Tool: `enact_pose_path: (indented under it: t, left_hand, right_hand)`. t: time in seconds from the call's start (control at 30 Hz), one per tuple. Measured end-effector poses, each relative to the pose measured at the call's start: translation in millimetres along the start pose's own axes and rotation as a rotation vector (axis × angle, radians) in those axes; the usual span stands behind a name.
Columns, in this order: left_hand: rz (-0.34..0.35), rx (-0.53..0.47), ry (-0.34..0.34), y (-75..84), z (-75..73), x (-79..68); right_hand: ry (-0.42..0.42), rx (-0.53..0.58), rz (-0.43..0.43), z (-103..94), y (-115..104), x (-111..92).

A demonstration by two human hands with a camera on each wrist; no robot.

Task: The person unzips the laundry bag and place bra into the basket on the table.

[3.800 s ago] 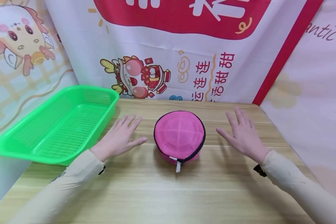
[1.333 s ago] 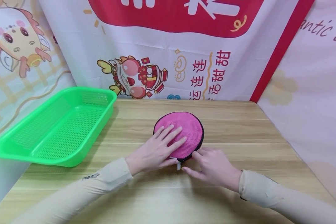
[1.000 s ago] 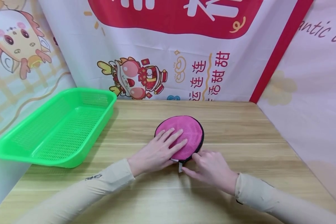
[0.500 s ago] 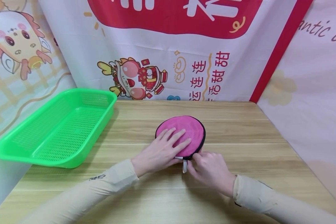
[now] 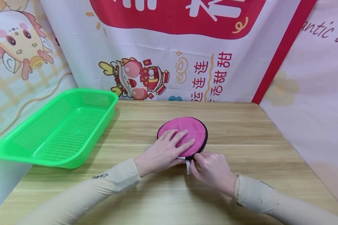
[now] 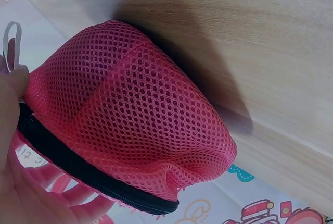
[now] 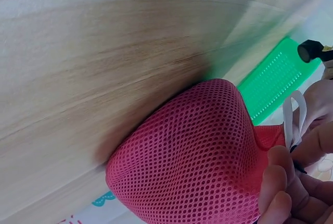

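Note:
A round pink mesh laundry bag [image 5: 195, 126] with a black zip [image 6: 93, 174] round its lid stands on the wooden table. My left hand [image 5: 161, 153] lies over the lid with its fingers spread. In the left wrist view its thumb [image 6: 18, 81] presses the bag's side just below the zip, beside a white fabric loop [image 6: 13, 44]. At the near right edge my right hand [image 5: 214, 168] has curled fingers and pinches the zip's small dark pull [image 7: 298, 165], mostly hidden by the fingers. The bag's mesh side [image 7: 187, 151] bulges, and its contents are hidden.
To the left on the table [image 5: 236, 125] stands a green perforated plastic basket [image 5: 54, 164], with its long side slanting away from me. A printed cloth [image 5: 146, 40] hangs along the back edge, and more printed cloth hangs at both sides.
Both hands have come in from either side of the bag: the left onto its lid, the right to the zip. Over the last second, bag and left hand have shifted slightly right.

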State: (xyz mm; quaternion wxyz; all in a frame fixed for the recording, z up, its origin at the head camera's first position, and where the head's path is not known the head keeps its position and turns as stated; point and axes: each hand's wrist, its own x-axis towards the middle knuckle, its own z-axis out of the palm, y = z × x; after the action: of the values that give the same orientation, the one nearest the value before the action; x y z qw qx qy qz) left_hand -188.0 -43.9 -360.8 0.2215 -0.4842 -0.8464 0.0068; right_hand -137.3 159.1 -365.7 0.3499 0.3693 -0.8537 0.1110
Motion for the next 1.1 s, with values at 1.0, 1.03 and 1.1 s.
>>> enact_pose_path:
  t: [1.0, 1.03, 1.1]
  left_hand:
    - [0.001, -0.025, 0.127, 16.9, -7.6, 2.2]
    - [0.001, -0.023, 0.142, 17.7, -9.7, 2.1]
    - [-0.003, -0.024, 0.16, 19.1, -14.3, 1.9]
  right_hand:
    - [-0.088, 0.107, 0.004, -9.0, 4, -6]
    - [-0.087, 0.117, 0.022, -10.1, 3, -5]
    - [-0.085, 0.138, 0.061, -12.8, 1, -2]
